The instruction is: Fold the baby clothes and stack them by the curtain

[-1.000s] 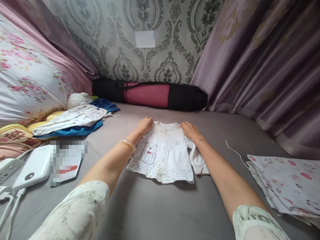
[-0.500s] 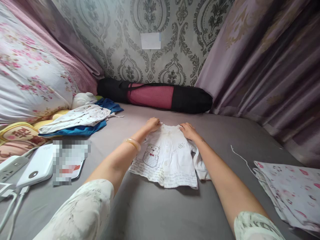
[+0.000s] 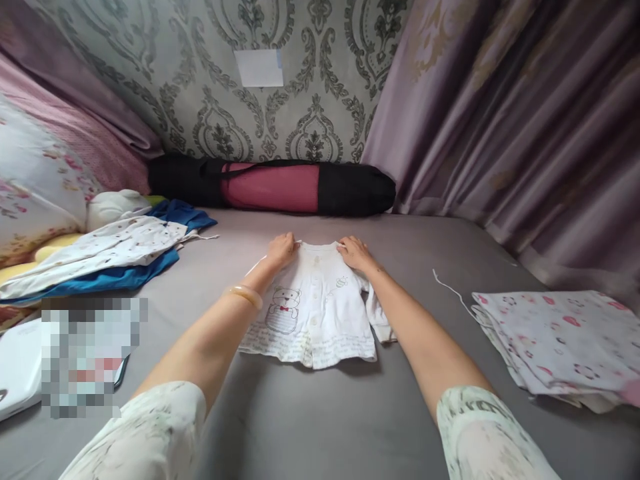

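Observation:
A small white button-front baby shirt (image 3: 325,310) lies spread on the grey sheet (image 3: 320,420), collar away from me. It bears a bear drawing, a bee and rows of printed text along the hem. My left hand (image 3: 283,250) is closed on its left shoulder, beside the collar, and a pale bangle rings that wrist. At the opposite shoulder, my right hand (image 3: 355,253) pinches the cloth with bent fingers. One sleeve's cuff shows beyond my right forearm; the other sleeve is mostly hidden behind my left arm.
Folded printed cloth (image 3: 560,340) with a white cord lies at right. Left are white patterned clothing (image 3: 115,247) over blue cloth (image 3: 107,272), a white power bank (image 3: 20,367) and a blurred phone-like object (image 3: 90,360). A black-and-pink long bag (image 3: 270,187) lies along the wall.
My view has turned to the right, so the surroundings appear farther left. Both hands stay at the shirt's shoulders, and the shirt lies much as before.

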The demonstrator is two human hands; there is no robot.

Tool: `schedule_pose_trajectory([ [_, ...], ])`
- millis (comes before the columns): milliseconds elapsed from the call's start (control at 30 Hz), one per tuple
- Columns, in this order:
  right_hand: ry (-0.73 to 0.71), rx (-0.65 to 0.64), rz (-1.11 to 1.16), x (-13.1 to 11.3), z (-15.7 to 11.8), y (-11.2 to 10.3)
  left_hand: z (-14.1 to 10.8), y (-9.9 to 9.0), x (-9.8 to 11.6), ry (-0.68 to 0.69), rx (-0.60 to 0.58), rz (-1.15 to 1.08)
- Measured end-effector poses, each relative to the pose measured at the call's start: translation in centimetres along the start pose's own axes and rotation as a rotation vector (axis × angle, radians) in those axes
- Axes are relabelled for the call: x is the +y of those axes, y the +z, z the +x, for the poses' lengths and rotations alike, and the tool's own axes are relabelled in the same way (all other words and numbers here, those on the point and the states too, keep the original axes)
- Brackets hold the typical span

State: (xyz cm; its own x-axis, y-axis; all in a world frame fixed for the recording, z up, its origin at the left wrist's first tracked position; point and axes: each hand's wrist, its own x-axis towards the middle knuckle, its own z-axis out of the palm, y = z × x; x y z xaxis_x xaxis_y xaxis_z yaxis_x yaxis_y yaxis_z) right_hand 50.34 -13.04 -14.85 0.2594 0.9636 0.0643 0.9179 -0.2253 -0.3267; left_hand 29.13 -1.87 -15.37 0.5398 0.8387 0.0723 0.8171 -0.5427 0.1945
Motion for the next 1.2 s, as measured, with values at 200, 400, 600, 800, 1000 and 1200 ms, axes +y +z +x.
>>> schedule_pose_trajectory([
  [200,0.138,0.083,0.27,3.7,-2.7,-4.2,-1.1,-1.4,2.2,0.071,0.093,0.081],
  [400,0.416,-0.09,0.304,6.6,-11.3,-6.5,-1.8,-0.4,6.7,0.337,0.033,-0.042],
  [600,0.392,-0.237,0.05,4.7,-17.3,-6.8,-1.9,2.4,10.8,0.53,0.015,-0.186],
  [800,0.366,-0.264,0.092,4.0,-18.0,-6.1,-2.1,5.1,11.8,0.621,0.14,-0.291],
  [1000,0.44,-0.143,0.385,5.8,-16.8,-7.6,-2.2,5.5,11.6,0.599,0.139,-0.282],
  [1200,0.619,0.07,0.637,9.0,-15.1,-10.1,-2.4,5.0,11.8,0.553,0.082,-0.267],
])
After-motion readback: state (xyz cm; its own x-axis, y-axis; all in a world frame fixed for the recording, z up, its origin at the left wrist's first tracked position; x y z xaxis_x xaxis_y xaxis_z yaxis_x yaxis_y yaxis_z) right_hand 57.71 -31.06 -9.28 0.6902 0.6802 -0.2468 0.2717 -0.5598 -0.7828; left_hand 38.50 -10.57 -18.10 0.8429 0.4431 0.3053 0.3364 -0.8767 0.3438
